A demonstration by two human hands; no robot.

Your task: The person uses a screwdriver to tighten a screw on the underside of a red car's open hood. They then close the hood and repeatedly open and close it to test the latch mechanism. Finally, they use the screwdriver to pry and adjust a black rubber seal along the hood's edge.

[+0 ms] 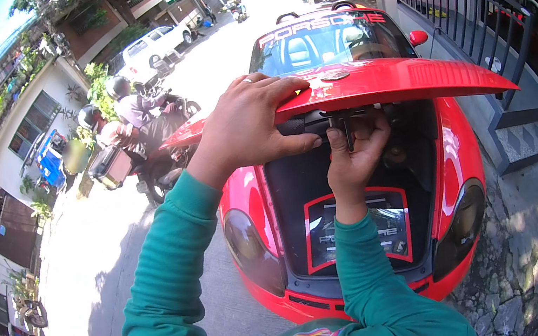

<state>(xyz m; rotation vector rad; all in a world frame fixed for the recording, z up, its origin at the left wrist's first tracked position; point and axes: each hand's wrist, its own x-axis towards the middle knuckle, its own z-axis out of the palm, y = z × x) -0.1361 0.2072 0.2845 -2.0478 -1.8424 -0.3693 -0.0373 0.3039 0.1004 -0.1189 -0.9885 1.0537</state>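
Note:
My left hand [247, 122] grips the edge of the raised red lid [410, 73] of the red sports car [450, 145], fingers over its top and thumb beneath. Below the lid my right hand [354, 164] is closed on a narrow dark metal piece [346, 123] at the lid's underside; its far end is hidden. The dark compartment [286, 183] under them holds a red-framed clear panel [306, 240].
Two helmeted riders [142, 111] on motorbikes are close at left, one with a rear box [114, 167]. A white pickup [149, 49] stands up the street [124, 278]. A railed step [520, 136] and wall bound the right side.

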